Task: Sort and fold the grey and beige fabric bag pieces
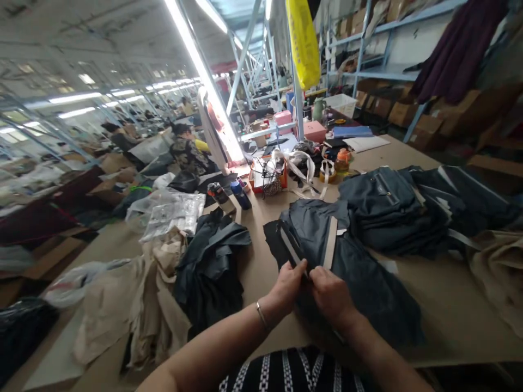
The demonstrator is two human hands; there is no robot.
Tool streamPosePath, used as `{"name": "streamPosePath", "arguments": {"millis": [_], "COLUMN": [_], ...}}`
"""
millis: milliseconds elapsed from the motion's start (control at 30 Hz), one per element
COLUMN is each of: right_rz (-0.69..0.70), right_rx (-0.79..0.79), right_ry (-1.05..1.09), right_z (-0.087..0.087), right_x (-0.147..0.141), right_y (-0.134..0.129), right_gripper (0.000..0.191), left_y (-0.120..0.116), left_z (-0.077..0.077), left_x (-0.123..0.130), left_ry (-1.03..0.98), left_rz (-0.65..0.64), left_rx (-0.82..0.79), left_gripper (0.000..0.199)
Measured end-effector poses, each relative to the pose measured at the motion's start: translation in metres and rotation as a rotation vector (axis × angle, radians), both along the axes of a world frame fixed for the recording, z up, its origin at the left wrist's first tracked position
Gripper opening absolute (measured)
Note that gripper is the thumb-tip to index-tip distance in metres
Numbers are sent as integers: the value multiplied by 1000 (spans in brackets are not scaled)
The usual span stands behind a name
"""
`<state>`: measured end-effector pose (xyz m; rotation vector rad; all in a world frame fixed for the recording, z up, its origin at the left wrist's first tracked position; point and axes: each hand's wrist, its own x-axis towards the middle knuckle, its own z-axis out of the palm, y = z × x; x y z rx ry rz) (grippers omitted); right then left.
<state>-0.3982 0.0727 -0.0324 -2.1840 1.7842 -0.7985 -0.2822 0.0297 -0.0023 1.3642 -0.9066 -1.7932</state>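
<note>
Your L hand (291, 284) and R hand (332, 293) pinch dk. fabric (275, 240) closed between fingertips. Est. status: folded stack (386, 209) right of grip looks done; gripped pc. likely incomplete.

Black cloth (273, 238) held over a desk (461, 326).
It is pinched by left-hand grip (291, 280) and right-hand grip (332, 291); a beige strip (330, 239) is seen just beyond, on dark fabric (376, 291).
</note>
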Motion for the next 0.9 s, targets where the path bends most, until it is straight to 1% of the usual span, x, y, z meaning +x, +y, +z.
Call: {"name": "streamPosePath", "arguments": {"millis": [33,67,133,200,267,333,400,467,533,600,667,767,833,900], "right_rz": [-6,-22,-61,-58,-38,-53,-129,-258,-379,-427,-409,-371,-365,-367], "right_rx": [65,157,351,477,519,559,583,562,513,481,481,519,544,555], "right_ry": [-91,-217,-510,-766,-959,-1151,-1349,-1491,-1547,-1548,-1535,-1525,-1529,-1531], "right_z": [-3,-6,-12,-16,-17,-16,-15,-15,-15,-15,-13,-10,-10,-10], "right_x": [5,9,16,22,24,18,5,-14,-32,-42,-43,-33,-28,-25], "right_y": [2,4,8,10,10,6,-2,-13,-23,-29,-30,-26,-23,-20], "right_gripper": [10,12,28,40,46,45,39,38,42,46,48,46,45,45], "left_y": [4,8,15,20,20,17,12,7,4,4,5,5,3,2], "left_z": [1,2,3,2,0,-1,-1,1,5,9,14,21,25,28], "left_x": [5,10,20,29,36,44,53,63,71,75,74,70,68,68], "left_ry": [8,7,-10,-34,-32,9,89,201,317,392,419,457,497,528], "left_rz": [13,8,-36,-70,-74,-36,28,75,53,-6,-33,11,48,58], "left_rx": [1,-5,-48,-97,-91,-32,55,137,200,244,277,305,325,333], "left_gripper": [48,48,50,52,55,55,52,48,43,38,34,28,25,23]}}
